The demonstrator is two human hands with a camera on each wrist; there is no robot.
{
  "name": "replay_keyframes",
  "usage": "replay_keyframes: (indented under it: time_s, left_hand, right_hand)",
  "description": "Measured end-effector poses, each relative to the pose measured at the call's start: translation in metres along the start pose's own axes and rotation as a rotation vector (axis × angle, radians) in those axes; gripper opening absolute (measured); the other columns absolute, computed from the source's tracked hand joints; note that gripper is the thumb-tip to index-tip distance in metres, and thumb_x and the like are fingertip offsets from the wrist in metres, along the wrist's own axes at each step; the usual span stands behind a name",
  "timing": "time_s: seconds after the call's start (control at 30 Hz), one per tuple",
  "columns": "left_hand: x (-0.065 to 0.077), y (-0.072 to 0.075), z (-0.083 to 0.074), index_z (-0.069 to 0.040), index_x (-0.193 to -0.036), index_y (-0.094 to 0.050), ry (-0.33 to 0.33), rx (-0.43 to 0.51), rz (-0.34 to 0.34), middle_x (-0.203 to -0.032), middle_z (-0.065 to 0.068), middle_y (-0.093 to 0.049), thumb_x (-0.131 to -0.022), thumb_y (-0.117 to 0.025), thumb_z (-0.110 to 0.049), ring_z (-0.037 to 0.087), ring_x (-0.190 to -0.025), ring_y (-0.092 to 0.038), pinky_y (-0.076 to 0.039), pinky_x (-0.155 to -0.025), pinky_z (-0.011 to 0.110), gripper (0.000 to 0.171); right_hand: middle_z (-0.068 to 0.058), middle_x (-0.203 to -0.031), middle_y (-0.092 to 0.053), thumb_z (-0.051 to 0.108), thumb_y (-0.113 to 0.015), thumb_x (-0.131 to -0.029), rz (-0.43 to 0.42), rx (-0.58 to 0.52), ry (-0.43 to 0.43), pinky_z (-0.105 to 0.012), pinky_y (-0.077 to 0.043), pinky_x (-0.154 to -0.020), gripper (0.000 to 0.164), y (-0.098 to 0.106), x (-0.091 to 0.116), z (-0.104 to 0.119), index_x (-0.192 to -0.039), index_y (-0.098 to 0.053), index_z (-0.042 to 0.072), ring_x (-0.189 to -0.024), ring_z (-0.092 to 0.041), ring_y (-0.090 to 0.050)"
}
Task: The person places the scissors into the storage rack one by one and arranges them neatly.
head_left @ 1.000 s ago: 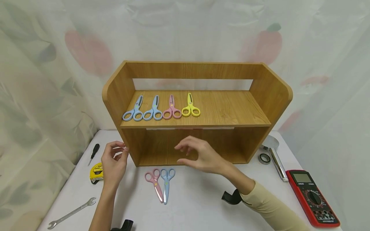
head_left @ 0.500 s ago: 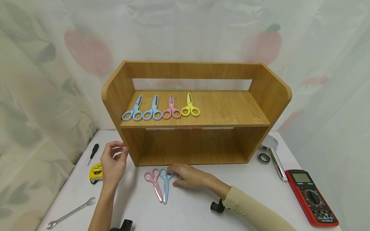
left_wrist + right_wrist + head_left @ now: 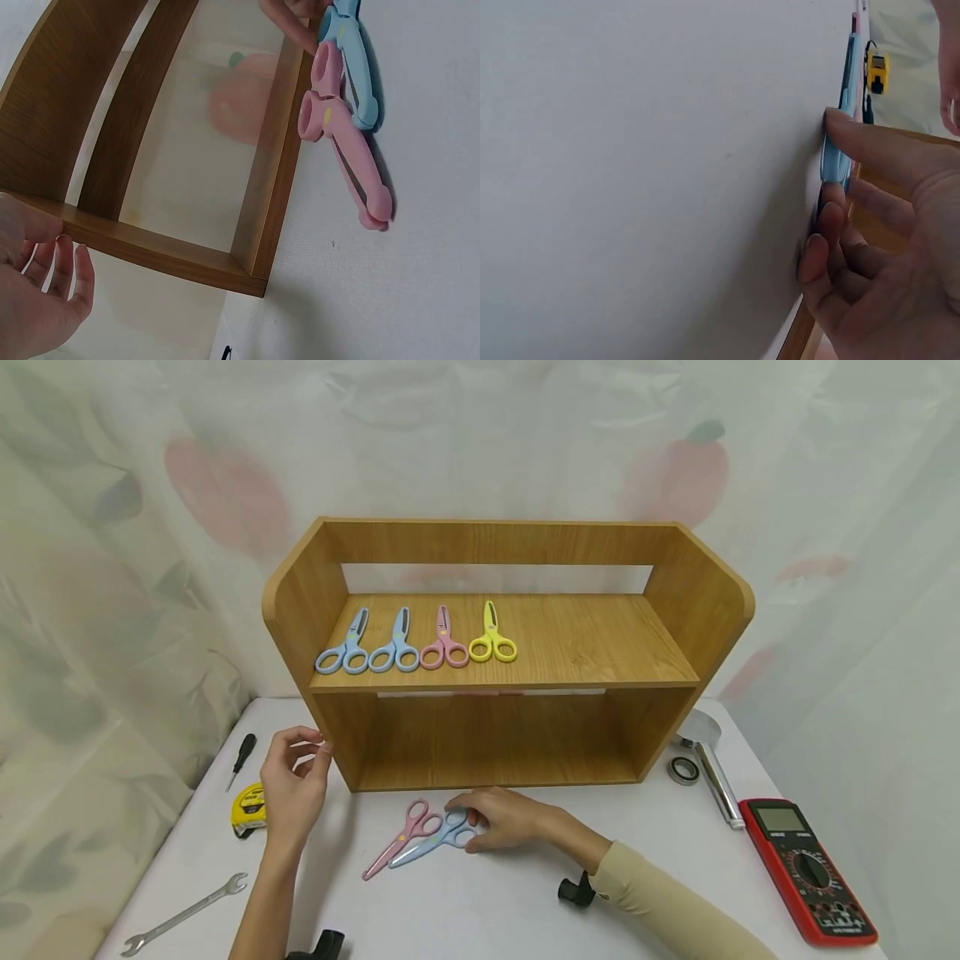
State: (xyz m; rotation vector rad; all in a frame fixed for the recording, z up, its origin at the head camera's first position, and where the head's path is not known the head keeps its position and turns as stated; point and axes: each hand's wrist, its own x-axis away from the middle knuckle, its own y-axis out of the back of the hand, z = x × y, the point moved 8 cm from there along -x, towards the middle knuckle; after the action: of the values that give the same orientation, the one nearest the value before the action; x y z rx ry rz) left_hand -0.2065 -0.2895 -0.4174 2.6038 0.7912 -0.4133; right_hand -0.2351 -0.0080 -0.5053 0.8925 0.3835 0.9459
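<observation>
In the head view my right hand (image 3: 502, 818) pinches the handle loops of a pair of light blue scissors (image 3: 420, 852) on the table, its blades angled to the lower left. Pink scissors (image 3: 397, 843) lie beside and partly against it, nearer the left. The right wrist view has the thumb (image 3: 877, 146) on one side of the blue handle, with fingertips beneath. At the lower left side of a wooden two-tier shelf (image 3: 585, 643), my left hand (image 3: 296, 777) has thumb and curled fingers on the panel's edge. Blue scissors (image 3: 343, 652), more blue scissors (image 3: 395, 652), pink scissors (image 3: 444, 647) and yellow scissors (image 3: 492, 643) line the upper tier.
On the left lie a black-handled screwdriver (image 3: 242, 756), a yellow tape measure (image 3: 249, 810) and a wrench (image 3: 183, 914). To the right are a black-rimmed ring (image 3: 683, 770), a magnifier-like tool with a silver handle (image 3: 718, 785) and a red multimeter (image 3: 810, 872).
My right hand has come down from before the lower tier and taken hold of the blue scissors. Both loose scissors have turned, their tips swinging left. My left hand stays at the shelf.
</observation>
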Motion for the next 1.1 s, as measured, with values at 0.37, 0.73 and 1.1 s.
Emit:
replay_keyframes:
  time_s: [0.37, 0.73, 1.1]
  left_hand:
    - [0.0, 0.002, 0.002, -0.002, -0.13, -0.062, 0.009, 0.004, -0.007, -0.117, -0.003, -0.061, -0.102, -0.071, -0.003, 0.0, -0.103, -0.062, -0.052, -0.085, 0.001, 0.029]
    - [0.0, 0.001, 0.002, -0.001, -0.129, -0.062, 0.014, 0.018, -0.005, -0.114, -0.006, -0.06, -0.102, -0.072, -0.003, 0.002, -0.102, -0.062, -0.053, -0.083, 0.002, 0.028]
    - [0.001, 0.0, 0.0, -0.001, -0.129, -0.061, 0.006, 0.021, 0.001, -0.118, 0.0, -0.063, -0.102, -0.071, -0.003, 0.002, -0.103, -0.062, -0.053, -0.084, 0.002, 0.028]
  right_hand:
    - [0.003, -0.117, -0.062, 0.032, -0.093, -0.085, 0.034, 0.058, -0.027, -0.012, -0.049, -0.084, 0.059, -0.008, 0.005, 0.01, -0.13, -0.058, 0.016, -0.096, -0.001, -0.053]
    - [0.01, -0.11, -0.069, 0.01, -0.091, -0.087, 0.315, -0.117, 0.07, -0.011, -0.056, -0.078, 0.057, -0.018, 0.028, 0.021, -0.14, -0.071, 0.017, -0.085, 0.006, -0.057]
    - [0.0, -0.105, -0.071, 0.019, -0.094, -0.085, 0.076, -0.281, 0.188, -0.021, -0.065, -0.079, 0.064, 0.061, 0.071, 0.06, -0.143, -0.069, 0.007, -0.088, 0.004, -0.061]
